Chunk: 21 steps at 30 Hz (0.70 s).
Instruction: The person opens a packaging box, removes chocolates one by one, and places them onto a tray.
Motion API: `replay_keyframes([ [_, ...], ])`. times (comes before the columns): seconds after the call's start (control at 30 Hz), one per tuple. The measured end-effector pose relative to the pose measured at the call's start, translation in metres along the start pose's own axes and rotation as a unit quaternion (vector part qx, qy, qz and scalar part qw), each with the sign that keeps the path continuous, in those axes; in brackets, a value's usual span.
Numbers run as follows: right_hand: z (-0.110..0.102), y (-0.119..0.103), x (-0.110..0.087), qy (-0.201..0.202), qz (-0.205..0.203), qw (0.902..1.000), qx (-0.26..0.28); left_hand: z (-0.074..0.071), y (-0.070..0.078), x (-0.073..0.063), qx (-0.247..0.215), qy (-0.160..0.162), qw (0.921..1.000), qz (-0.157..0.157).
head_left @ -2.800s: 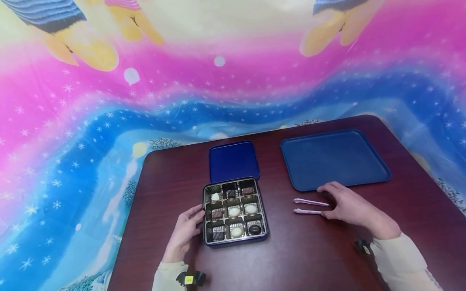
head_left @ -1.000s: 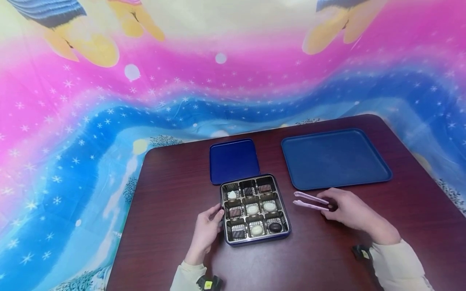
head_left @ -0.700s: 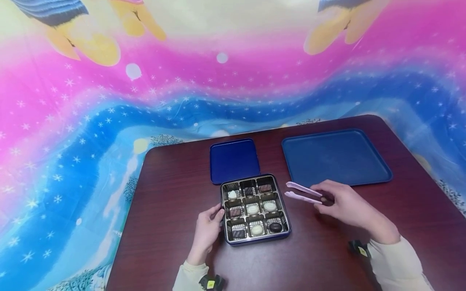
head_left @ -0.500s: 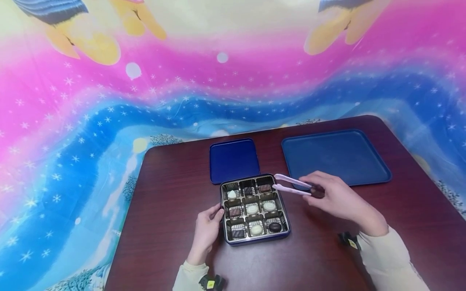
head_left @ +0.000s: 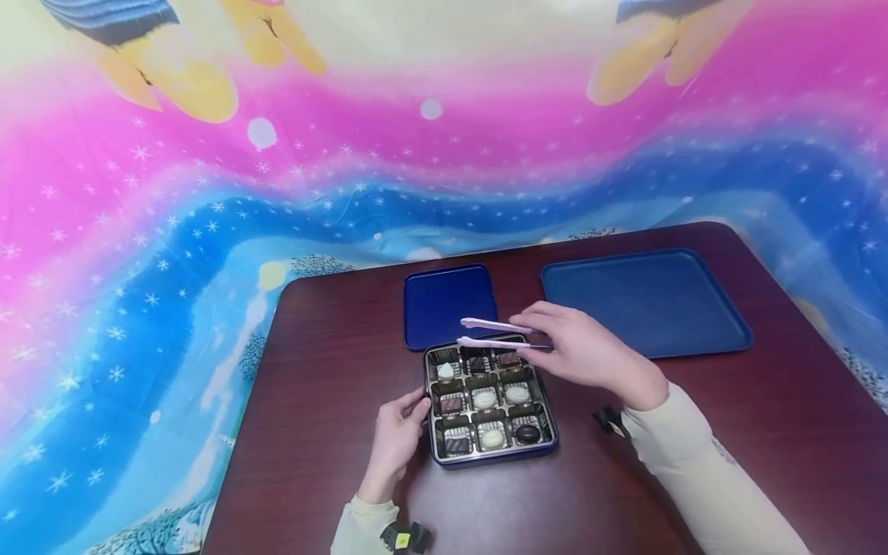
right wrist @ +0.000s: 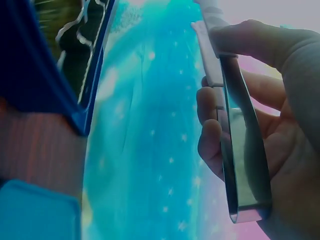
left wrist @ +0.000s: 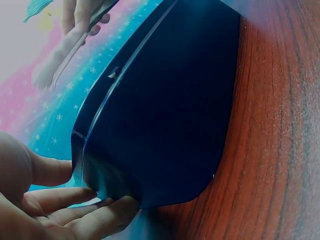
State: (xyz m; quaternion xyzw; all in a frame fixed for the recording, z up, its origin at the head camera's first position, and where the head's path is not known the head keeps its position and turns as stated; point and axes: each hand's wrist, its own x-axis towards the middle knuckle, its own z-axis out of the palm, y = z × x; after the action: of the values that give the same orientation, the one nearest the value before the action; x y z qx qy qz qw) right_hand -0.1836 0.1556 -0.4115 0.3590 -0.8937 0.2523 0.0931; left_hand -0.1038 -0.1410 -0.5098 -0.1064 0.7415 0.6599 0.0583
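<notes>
In the head view a square blue tin [head_left: 494,461] holds a divided tray of white and dark chocolates [head_left: 483,398], one per compartment. My left hand [head_left: 398,434] grips the tin's left side; in the left wrist view the thumb [left wrist: 50,171] lies at its rim and the fingers [left wrist: 112,217] against its wall. Small tongs [right wrist: 245,160] with pale pink tips and a bent metal back are held between thumb and fingers of my right hand [head_left: 579,347]. Their tips stand apart above the tin's back edge, with nothing between them. Part of the back right compartment is hidden by this hand.
Just behind the tin lies a flat blue lid [head_left: 447,304]. A larger blue tray [head_left: 638,301] sits at the back right of the dark wooden table [head_left: 312,385]. A colourful printed cloth [head_left: 388,154] hangs behind.
The tin and left hand first shifted right, then stayed put. My right hand raised the tongs and carried them left, from beside the tray to over the tin's back edge.
</notes>
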Motion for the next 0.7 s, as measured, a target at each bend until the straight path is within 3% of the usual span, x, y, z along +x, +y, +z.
replay_keyframes([
  [0.27,0.009,-0.015,0.037,-0.096,-0.037,0.9935,-0.05,-0.002,0.001,0.002,0.005,-0.005,1.0,0.005],
  [0.57,0.024,-0.023,0.06,-0.198,-0.031,0.9724,-0.119,0.0,0.001,0.002,0.002,-0.005,1.0,0.003],
  [0.7,0.03,-0.025,0.066,-0.222,-0.033,0.9643,-0.14,0.0,0.001,0.001,0.003,-0.002,1.0,0.004],
])
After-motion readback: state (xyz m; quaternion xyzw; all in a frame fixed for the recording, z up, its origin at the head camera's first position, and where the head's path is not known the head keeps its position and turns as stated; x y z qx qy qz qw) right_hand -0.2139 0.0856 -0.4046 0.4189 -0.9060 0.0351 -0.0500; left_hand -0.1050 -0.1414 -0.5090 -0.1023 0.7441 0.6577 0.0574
